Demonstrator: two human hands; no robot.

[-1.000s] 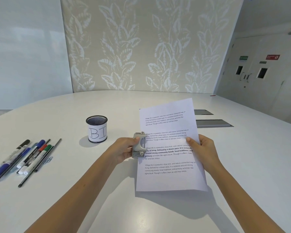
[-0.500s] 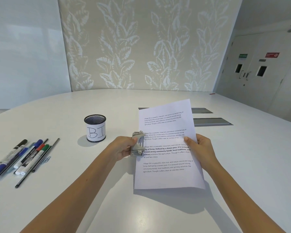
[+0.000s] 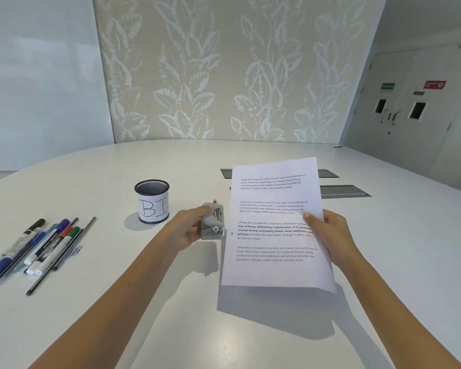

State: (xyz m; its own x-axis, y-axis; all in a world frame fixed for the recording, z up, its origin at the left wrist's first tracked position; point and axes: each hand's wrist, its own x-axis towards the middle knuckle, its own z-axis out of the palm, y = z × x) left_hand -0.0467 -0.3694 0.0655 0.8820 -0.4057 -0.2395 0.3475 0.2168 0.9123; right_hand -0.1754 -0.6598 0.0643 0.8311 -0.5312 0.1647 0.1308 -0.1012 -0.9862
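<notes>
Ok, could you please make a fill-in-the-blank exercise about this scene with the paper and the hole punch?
1. The left hand grips a hole punch whose colour is ____.
2. The sheet in the right hand shows ____ punched hole near its left edge.
3. The mesh cup bears the letters ____.
4. The markers lie to the ____ of the cup.
Missing words: grey; one; BI; left.
</notes>
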